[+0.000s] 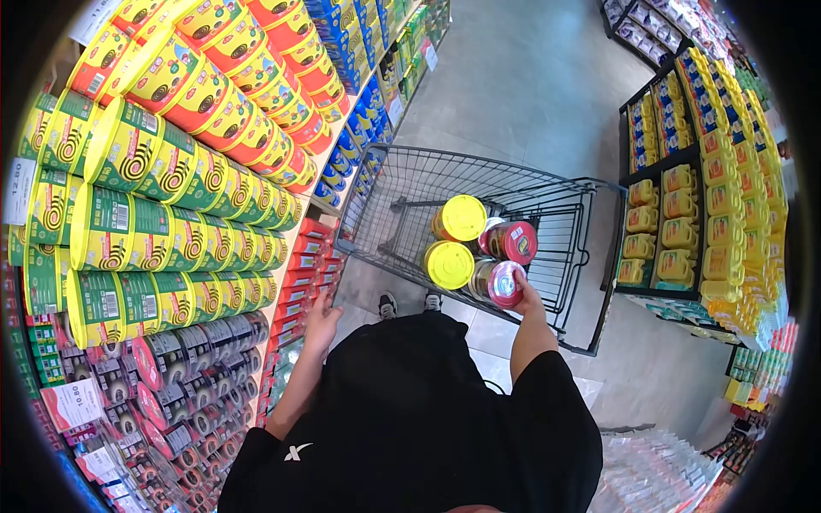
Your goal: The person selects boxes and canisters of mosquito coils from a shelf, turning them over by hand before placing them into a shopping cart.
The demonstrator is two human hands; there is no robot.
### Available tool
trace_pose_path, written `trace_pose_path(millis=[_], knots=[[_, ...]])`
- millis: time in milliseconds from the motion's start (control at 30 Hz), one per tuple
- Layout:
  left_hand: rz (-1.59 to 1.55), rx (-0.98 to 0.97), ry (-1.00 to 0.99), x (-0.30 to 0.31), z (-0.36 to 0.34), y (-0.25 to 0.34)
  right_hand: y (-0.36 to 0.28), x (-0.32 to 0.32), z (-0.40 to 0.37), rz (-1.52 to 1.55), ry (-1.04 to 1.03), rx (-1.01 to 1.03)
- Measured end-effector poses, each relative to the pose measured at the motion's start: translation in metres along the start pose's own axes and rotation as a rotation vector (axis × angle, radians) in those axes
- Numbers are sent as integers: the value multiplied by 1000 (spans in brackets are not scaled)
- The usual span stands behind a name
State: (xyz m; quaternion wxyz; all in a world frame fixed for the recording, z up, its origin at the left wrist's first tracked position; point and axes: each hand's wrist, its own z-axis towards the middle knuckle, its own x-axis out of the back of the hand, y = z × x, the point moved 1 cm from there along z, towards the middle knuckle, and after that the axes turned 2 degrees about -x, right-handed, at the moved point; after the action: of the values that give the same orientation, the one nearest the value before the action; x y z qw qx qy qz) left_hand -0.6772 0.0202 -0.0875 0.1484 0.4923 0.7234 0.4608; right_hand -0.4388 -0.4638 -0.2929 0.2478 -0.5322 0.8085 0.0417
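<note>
The person's black top (402,402) is nearest, just outside the shopping cart (479,164). Within the cart, the right hand (531,301) grips a red-lidded container (505,285), beside a yellow-lidded container (450,264). Outside the cart, the left hand (321,325) hangs loosely open. The step seems to be settling the gripped container; the next move calls for steadying before release.

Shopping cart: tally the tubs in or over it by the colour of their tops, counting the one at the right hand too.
Yellow-topped tubs: 2
Reddish-topped tubs: 2, one of them with the right hand on it
Total: 4, counting only tops in sight
</note>
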Motion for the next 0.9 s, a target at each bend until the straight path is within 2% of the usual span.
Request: trace_pose_path(millis=[100, 300, 600, 700, 800, 900], knots=[[-25, 0, -6, 1, 1, -5, 1, 0, 1, 1, 2, -33], [-21, 12, 0, 3, 2, -2, 1, -7, -15, -280, 196, -33], [-94, 20, -85, -3, 7, 7, -18, -44, -62, -524, 236, 42], [-108, -12, -138, -9, 13, 13, -22, -54, -80, -473, 198, 80], [-124, -67, -255, -20, 19, 25, -25, -79, -102, -410, 49, 114], [-136, -117, -407, -42, 11, 62, -19, -133, -135, -346, -137, 145]])
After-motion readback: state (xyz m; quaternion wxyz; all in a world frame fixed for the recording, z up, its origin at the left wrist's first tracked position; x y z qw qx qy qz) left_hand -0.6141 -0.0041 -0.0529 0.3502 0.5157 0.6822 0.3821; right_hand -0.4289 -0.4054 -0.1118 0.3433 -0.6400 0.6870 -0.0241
